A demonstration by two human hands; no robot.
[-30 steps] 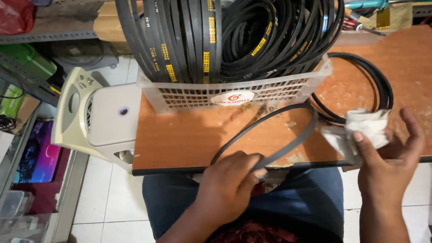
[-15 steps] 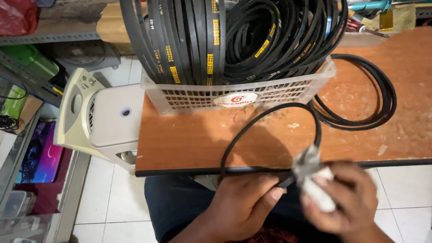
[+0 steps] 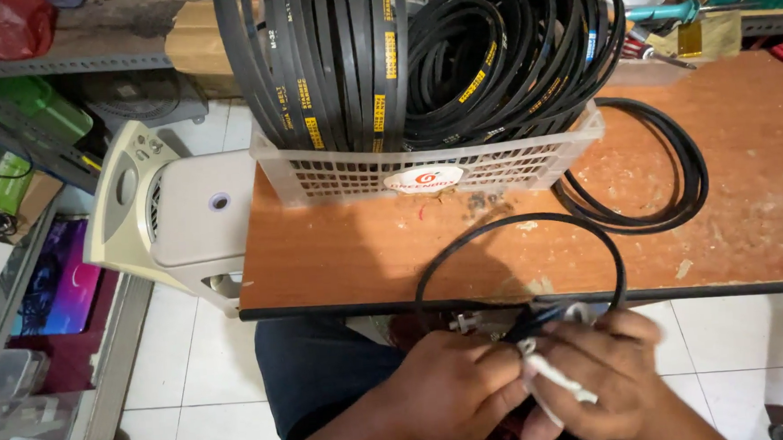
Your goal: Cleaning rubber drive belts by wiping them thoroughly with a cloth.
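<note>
At the near edge of the tabletop [image 3: 340,258], a thin black rubber belt [image 3: 517,227] lies with its far loop on the wood while its near end drops over the edge into both hands. The left hand [image 3: 450,391] has its grip closed around the belt just below the edge; the right hand [image 3: 600,370] pinches a white cloth [image 3: 556,379] against the same stretch, grip closed on cloth and belt together. The belt looks light and flexible yet springy enough to hold its round loop, probably grippy rather than slick, so taking it across its narrow section seems sound. Behind stand a white basket [image 3: 425,169] packed with belts and another belt coil [image 3: 665,165].
</note>
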